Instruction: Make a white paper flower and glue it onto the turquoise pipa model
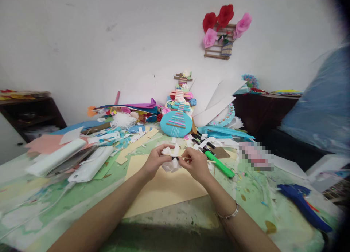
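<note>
My left hand (155, 160) pinches a crumpled white paper piece (171, 166), with petal-like flaps sticking out above and below the fingers. Close beside it, my right hand (195, 162) is closed around a thin wooden stick (212, 161) that runs sideways into the paper. The fingertips of both hands nearly meet at the paper's middle, where a small dark spot shows. Both hands are over a cream sheet (164, 192) on the table. Just right of my right hand lies a green cutter-like tool (221, 165), next to several black pens (203, 142).
A blue round paper instrument model (175, 124) stands against the wall. White power strips (91, 164) and paper scraps (111, 137) lie to the left. A blue glue-gun-like tool (304, 204) rests at the right edge, near a plastic-wrapped bundle (322, 102).
</note>
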{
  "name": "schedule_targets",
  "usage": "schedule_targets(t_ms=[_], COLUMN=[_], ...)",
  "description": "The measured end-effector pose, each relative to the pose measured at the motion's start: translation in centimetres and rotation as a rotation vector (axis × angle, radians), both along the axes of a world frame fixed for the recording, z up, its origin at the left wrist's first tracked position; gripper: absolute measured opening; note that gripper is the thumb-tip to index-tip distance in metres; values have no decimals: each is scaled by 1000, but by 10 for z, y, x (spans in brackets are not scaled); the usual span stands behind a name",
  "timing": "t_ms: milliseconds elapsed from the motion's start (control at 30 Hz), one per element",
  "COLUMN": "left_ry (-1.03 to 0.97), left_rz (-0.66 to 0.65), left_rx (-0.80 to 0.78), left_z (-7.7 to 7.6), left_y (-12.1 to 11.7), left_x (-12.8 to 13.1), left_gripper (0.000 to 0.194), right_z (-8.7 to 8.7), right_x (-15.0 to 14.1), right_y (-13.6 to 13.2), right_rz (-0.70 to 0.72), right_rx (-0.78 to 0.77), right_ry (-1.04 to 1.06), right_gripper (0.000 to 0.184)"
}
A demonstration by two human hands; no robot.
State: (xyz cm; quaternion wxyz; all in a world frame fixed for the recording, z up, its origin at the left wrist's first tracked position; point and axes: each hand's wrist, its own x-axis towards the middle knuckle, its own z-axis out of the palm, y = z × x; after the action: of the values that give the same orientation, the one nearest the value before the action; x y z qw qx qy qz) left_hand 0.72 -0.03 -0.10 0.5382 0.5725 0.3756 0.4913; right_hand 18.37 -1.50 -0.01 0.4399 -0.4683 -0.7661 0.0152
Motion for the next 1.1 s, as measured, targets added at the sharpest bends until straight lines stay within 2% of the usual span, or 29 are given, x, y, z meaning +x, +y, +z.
schedule_targets(t_ms=[1100], left_ry=[-10], left_rz=[-2], left_rx=[-7], left_z=[1], left_y=[-1], left_x=[1], left_gripper=[43], right_z=[-3], right_x=[0], right_y=[1], right_rz=[6], right_rx=[125], right_ry=[-26], right_gripper=[21])
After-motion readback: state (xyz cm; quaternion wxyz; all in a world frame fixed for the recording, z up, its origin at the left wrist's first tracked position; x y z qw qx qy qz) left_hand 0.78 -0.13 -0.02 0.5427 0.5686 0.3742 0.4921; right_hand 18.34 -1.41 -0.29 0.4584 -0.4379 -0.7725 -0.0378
